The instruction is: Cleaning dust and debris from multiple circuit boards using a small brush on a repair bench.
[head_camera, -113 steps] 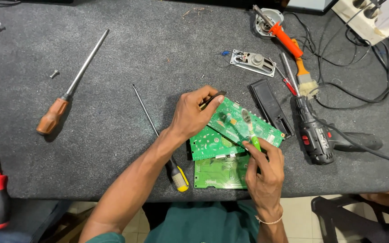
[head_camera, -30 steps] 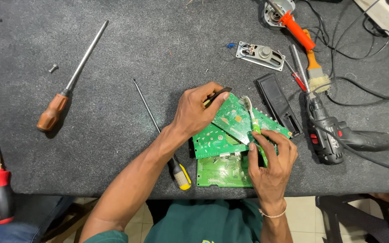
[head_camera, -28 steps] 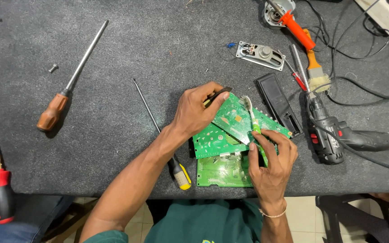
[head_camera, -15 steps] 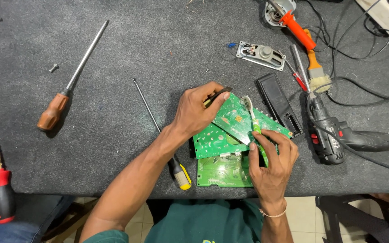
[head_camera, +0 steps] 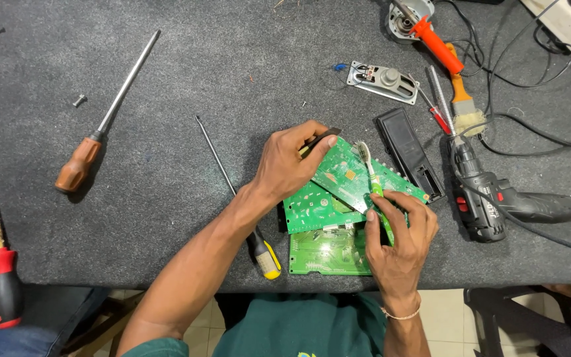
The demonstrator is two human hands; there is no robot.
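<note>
You've got the top green circuit board [head_camera: 346, 173] tilted on two more green boards, the middle board [head_camera: 312, 208] and the bottom board [head_camera: 328, 251], all stacked near the front edge of the grey worktop [head_camera: 186, 79], just right of centre. Your left hand [head_camera: 289, 165] pins the top board's upper-left corner, fingers curled down over it and touching a small dark part at the edge; can't tell if that part is gripped or just pressed. Your right hand [head_camera: 398, 238] is clenched round the green handle of a toothbrush [head_camera: 373, 185], bristle head lying on the top board's face near its middle. Vs half a sec ago and a sec ago, hardly anything differs: boards, both hands and brush head sit in about the same spots, so you're working one patch w/ small strokes, not sweeping across. Vs approx 4 s back the brush head is now up on the board, where earlier the hand sat lower at the board's edge. Close by: a yellow-handled screwdriver [head_camera: 266, 254] under your left forearm, shaft running up-left; a black remote-like casing [head_camera: 410, 153] just right of the boards; a black cordless drill [head_camera: 497, 201] beyond it. Farther out: a small speaker module [head_camera: 383, 80], an orange-handled brush [head_camera: 462, 99], a brown-handled screwdriver [head_camera: 80, 162], a red-handled screwdriver [head_camera: 4, 291] at far left, a loose screw [head_camera: 79, 100].
</note>
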